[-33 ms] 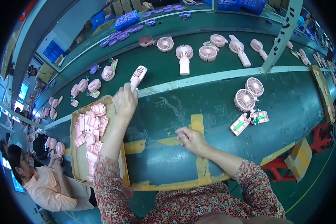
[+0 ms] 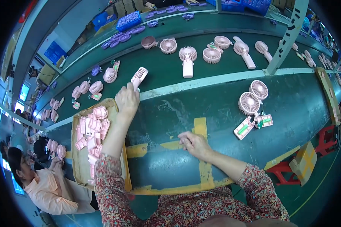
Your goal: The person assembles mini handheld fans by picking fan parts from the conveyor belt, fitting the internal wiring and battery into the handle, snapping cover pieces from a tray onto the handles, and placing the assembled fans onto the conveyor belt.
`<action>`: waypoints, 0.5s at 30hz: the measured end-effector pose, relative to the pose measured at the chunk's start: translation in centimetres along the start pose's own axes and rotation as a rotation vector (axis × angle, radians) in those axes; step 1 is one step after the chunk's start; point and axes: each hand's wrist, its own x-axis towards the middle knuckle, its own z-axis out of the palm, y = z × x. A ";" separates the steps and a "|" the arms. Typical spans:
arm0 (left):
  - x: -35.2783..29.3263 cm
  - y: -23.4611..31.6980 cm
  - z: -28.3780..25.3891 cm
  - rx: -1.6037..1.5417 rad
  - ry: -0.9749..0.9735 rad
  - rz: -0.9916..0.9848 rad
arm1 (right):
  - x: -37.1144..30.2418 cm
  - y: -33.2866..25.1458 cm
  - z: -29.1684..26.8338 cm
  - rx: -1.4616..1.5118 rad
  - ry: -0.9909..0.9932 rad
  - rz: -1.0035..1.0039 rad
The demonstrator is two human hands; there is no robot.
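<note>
My left hand [image 2: 127,101] is closed around the handle of a pink handheld fan [image 2: 140,74], its slotted head seen from the side. The hand is stretched over the near edge of the green conveyor belt [image 2: 159,70]. Resting on the dark green worktop, my right hand [image 2: 195,145] has its fingers curled in, and nothing shows in them. Beside my left forearm stands a cardboard tray [image 2: 80,160] with a heap of pink plastic housing parts [image 2: 93,132]. On the worktop to the right lie two pink fans [image 2: 249,103] with opened handles [image 2: 244,128] showing green parts.
Several pink fans [image 2: 187,60] lie along the belt. A pale metal rail [image 2: 208,80] and an upright post [image 2: 286,41] border it. Purple parts [image 2: 125,37] and a blue crate [image 2: 128,20] are beyond. At left a co-worker [image 2: 51,185] sits; red stools [image 2: 282,172] stand at right.
My left hand and the fan in it have shifted very slightly to the left. My right hand stays on the worktop.
</note>
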 end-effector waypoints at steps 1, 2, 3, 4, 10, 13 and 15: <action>1.1 -0.7 2.5 0.001 0.002 -0.001 | 0.0 0.1 0.0 -0.031 -0.020 -0.015; 2.1 -1.3 4.6 0.112 -0.040 -0.044 | 0.1 -0.1 0.0 -0.030 -0.023 -0.019; 3.2 -0.9 5.7 0.215 -0.083 -0.082 | 0.2 -0.3 -0.2 -0.012 -0.037 -0.012; 4.0 -0.6 6.8 0.212 -0.086 -0.079 | 0.2 -0.2 -0.2 0.007 -0.053 -0.002; 11.2 5.0 12.5 -0.325 -0.206 -0.091 | 0.4 0.6 -0.7 -0.023 -0.055 -0.008; 16.6 7.3 16.6 -0.685 -0.302 -0.350 | 0.5 0.6 -0.4 0.010 -0.023 -0.041; 19.7 7.7 19.8 -0.707 -0.244 -0.391 | 0.6 0.6 -0.3 -0.037 -0.023 -0.086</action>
